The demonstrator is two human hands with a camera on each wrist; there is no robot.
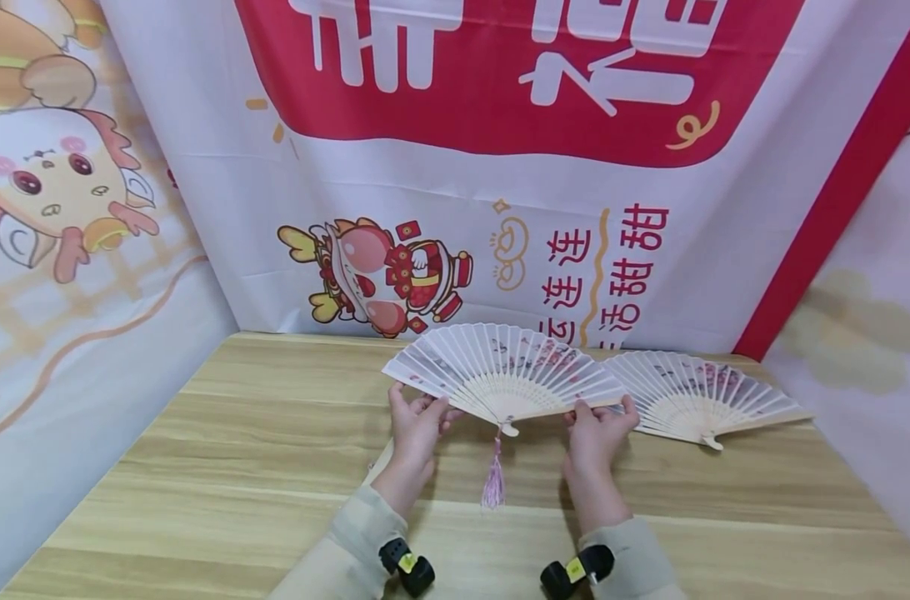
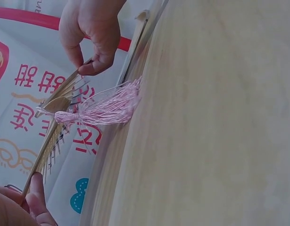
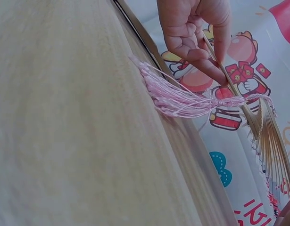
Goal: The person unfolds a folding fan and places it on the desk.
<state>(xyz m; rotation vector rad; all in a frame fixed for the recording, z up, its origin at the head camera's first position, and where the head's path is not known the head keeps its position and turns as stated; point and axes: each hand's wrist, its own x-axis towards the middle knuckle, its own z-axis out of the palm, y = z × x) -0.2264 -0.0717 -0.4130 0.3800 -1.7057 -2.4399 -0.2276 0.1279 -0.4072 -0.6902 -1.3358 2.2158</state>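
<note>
You hold the fan point(image 1: 503, 367) spread between your two hands, raised off the table point(image 1: 260, 442), its pleats fanning out beyond your fingertips. Your left hand point(image 1: 416, 429) pinches one outer stick — thumb and fingers close on it — and your right hand point(image 1: 597, 437) pinches the opposite one the same way. The pivot sits midway between your fingers, on your side of the leaf, and a pink tassel point(image 1: 493, 479) hangs from it; whether its tip touches the table, you cannot tell. Just beyond your right fingers, the other fan point(image 1: 713, 387) lies spread, partly behind the one you hold. A pale strip point(image 1: 381, 462) shows beside your left wrist, mostly hidden. Past your fingertips, a printed banner point(image 1: 395, 183) hangs behind the table.
</note>
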